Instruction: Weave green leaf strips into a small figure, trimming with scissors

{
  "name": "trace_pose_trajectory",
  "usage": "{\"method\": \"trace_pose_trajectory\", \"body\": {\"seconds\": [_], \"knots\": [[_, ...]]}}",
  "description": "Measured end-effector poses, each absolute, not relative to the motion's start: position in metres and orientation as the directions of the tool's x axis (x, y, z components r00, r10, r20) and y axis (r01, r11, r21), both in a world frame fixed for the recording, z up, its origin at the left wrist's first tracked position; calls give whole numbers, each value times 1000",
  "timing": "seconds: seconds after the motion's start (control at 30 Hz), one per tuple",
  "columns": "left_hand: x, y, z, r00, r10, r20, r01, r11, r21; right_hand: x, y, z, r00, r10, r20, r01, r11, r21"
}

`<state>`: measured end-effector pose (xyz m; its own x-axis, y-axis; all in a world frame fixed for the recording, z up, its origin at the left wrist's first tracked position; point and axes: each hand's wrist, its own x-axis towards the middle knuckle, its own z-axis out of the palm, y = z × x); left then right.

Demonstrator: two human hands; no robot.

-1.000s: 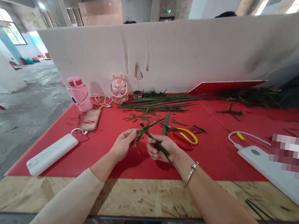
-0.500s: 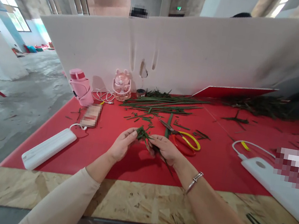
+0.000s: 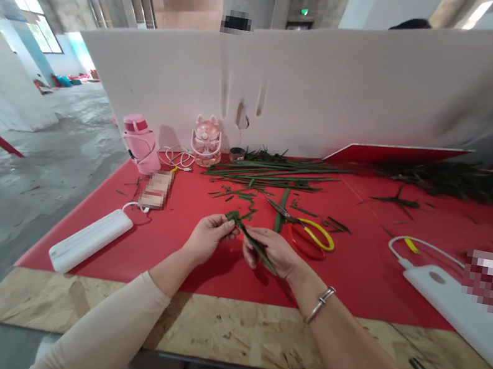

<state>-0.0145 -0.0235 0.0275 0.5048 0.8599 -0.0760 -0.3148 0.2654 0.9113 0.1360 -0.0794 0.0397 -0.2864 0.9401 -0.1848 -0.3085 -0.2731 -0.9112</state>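
Between thumb and fingers, my left hand (image 3: 209, 236) pinches a small knotted piece of green leaf strips (image 3: 234, 215). My right hand (image 3: 274, 251) is closed on a long green leaf strip (image 3: 259, 248) that runs from the knot back across the palm. Both hands are just above the red table covering, near its front part. Beyond my right hand lie scissors (image 3: 299, 222) with one yellow and one red handle loop, blades pointing away to the left. A wide leaf piece (image 3: 280, 210) rests beside the blades.
Long green strips (image 3: 272, 171) and short scraps lie toward the white partition (image 3: 290, 91). A pink bottle (image 3: 142, 145) and a clear pink bottle (image 3: 206, 141) stand back left. White power banks (image 3: 90, 240) with cables flank the hands. A dark leaf pile (image 3: 441, 176) sits back right.
My view has shifted slightly, so the table appears further right. The piece has turned in my hands, and the long strip now lies more visibly over my right fingers.
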Motion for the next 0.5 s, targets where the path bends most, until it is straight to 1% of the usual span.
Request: {"method": "trace_pose_trajectory", "body": {"seconds": [0.1, 0.2, 0.37, 0.43, 0.5], "knots": [[-14, -24, 23, 542, 833, -114, -426, 389, 817, 139, -78, 41, -209, 954, -217, -385, -284, -878], [-13, -28, 22, 539, 836, -100, -479, 402, 781, 140, -78, 44, -125, 980, -157, -395, -194, -898], [-11, -32, 24, 525, 848, -69, -476, 359, 803, 136, -82, 47, -25, 1000, -2, -320, -10, -947], [-11, -31, 22, 516, 855, -46, -450, 317, 835, 134, -82, 46, 8, 999, 31, -276, 32, -961], [-10, -30, 20, 504, 863, -28, -383, 253, 888, 132, -81, 45, 40, 998, 58, -217, 65, -974]]}}
